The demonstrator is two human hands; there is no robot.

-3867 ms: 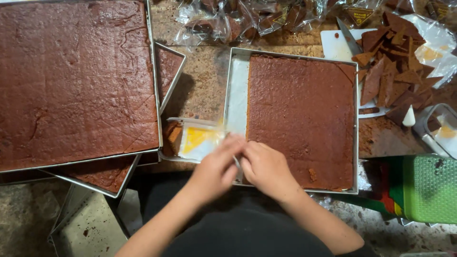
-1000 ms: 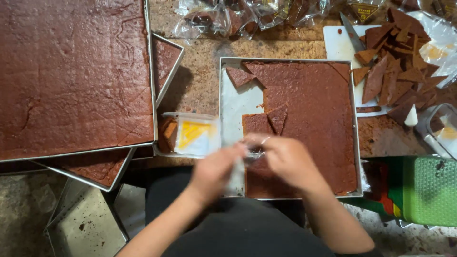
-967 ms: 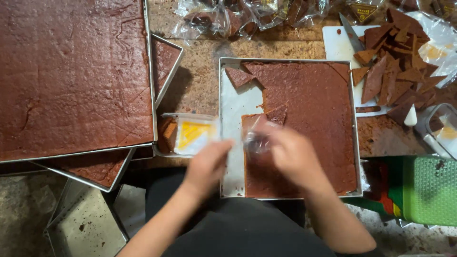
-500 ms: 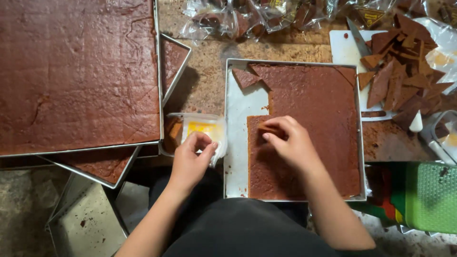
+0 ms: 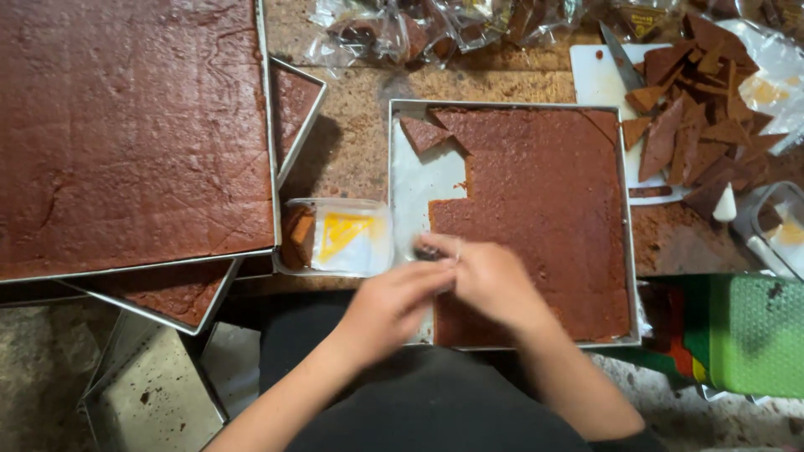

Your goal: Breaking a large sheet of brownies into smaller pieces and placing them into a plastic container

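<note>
Both hands meet over the near left corner of the tray (image 5: pixel 392 167). The left hand (image 5: pixel 394 305) and right hand (image 5: pixel 490 280) pinch 1 small dark cake piece (image 5: pixel 429 251) between their fingertips, closed on it together; motion blur hides the exact grip. The brown cake slab (image 5: pixel 544 201) fills most of the tray. A clear tub (image 5: pixel 339 238) sits just left, on the table (image 5: pixel 352 125).

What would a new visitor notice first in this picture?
First, the huge brown cake slab in its tray at upper left. Then the partly cut cake in the middle tray, where the left hand and right hand meet at its near left edge. Cut brown pieces are piled at upper right.
</note>
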